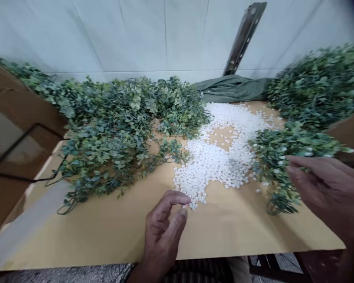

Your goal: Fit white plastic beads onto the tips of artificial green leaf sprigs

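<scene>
My left hand (166, 230) is low over the front of the table, with thumb and index finger curled together around a small white bead (184, 206). Just beyond its fingertips spreads a loose heap of white beads (215, 161). My right hand (327, 188), slightly blurred, is at the right with thumb and fingers drawn together at an artificial leaf sprig (305, 169); its grip is partly hidden. Beneath and behind it lies a bunch of green sprigs (283, 157), some with white beads on their tips.
Tangled artificial greenery (115, 133) covers the table's left and back. Another leafy pile (321, 82) rises at the back right. A dark green cloth (233, 88) lies along the wall, below a metal bracket (244, 37). A cardboard box (17, 137) with a black wire frame (10, 147) stands at left.
</scene>
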A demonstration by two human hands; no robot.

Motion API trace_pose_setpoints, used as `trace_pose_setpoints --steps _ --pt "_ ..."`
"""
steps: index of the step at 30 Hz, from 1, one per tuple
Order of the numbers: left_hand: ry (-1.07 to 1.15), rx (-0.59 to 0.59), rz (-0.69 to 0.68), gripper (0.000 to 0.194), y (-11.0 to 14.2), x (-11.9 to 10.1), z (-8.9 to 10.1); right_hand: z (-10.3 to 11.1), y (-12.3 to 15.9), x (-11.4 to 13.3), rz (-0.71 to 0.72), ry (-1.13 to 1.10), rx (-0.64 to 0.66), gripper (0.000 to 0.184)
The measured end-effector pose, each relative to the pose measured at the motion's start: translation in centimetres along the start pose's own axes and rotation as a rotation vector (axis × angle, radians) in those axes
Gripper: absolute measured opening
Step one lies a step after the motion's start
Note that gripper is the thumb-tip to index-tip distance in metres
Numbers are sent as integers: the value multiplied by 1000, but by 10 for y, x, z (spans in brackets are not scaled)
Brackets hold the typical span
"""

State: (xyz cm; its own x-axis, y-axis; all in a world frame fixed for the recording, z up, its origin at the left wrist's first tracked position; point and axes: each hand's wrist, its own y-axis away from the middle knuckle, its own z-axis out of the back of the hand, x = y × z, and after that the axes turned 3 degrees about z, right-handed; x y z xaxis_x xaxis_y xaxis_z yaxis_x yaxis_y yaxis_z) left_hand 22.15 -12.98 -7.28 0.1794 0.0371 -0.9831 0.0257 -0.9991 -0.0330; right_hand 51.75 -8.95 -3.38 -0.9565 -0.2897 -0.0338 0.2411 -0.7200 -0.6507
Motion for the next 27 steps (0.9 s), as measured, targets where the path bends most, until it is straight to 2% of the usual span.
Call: trace_pose_setpoints --steps 1,3,6,9,13,18,21,27 --pt "-18 10 -9 12 -1 -1 2 -8 -11 15 60 8 -2 25" --pt "-46 28 -21 12 -3 -4 4 -27 -37 50 262 -131 23 19" --pt "-84 70 -23 12 -5 -11 5 -61 -78 98 348 -123 347 20" --pt "-146 98 -27 13 -8 -17 7 -86 -104 127 443 -90 543 19" --pt "-275 152 -44 11 -11 -21 16 -102 -117 136 562 -38 631 18" --pt "-370 163 -73 11 -11 -21 24 -103 -120 129 553 -88 617 20" --pt "-397 169 -75 11 -10 -20 23 -102 -119 133 527 -181 578 20" --pt "-415 173 -73 11 -10 -19 19 -112 -117 152 651 -162 563 26"
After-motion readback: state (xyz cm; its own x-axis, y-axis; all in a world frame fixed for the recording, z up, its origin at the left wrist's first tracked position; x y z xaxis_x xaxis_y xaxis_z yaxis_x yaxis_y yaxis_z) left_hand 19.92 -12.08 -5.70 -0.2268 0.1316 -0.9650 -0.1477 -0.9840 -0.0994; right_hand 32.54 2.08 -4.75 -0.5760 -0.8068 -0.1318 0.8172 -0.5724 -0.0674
